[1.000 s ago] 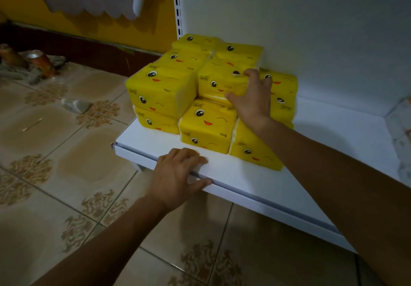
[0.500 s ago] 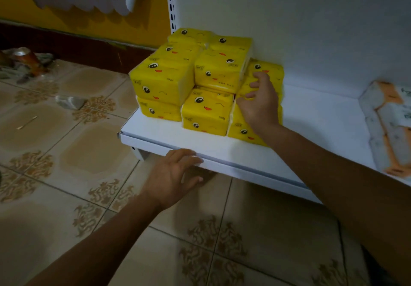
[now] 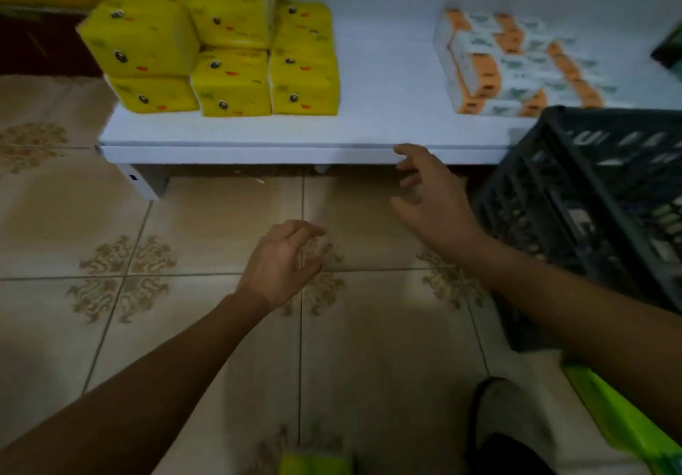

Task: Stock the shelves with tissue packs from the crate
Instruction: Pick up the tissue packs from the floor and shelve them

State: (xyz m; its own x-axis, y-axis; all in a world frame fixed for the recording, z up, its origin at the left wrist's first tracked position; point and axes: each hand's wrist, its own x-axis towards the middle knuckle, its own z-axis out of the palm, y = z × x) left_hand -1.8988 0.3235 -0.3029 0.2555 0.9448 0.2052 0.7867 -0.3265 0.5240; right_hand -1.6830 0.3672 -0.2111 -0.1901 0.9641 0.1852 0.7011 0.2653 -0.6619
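**Both hands empty before the shelf**

On the left end of the white shelf [image 3: 383, 105] the yellow tissue packs [image 3: 221, 42] stand stacked two high (each printed with a small face). In front of the shelf, over the tiled floor [image 3: 206, 216], the left hand [image 3: 280, 264] hangs with its fingers [image 3: 310, 231] loosely curled and holding nothing. Right of it, the right hand [image 3: 431, 201] is spread and relaxed, also empty; one fingertip overlaps the shelf's front edge, but I cannot tell whether it touches. On the right part of the shelf lie white-and-orange tissue packs [image 3: 509, 64]. The dark crate [image 3: 605, 194] stands against the shelf's right front, its contents too blurred to tell.
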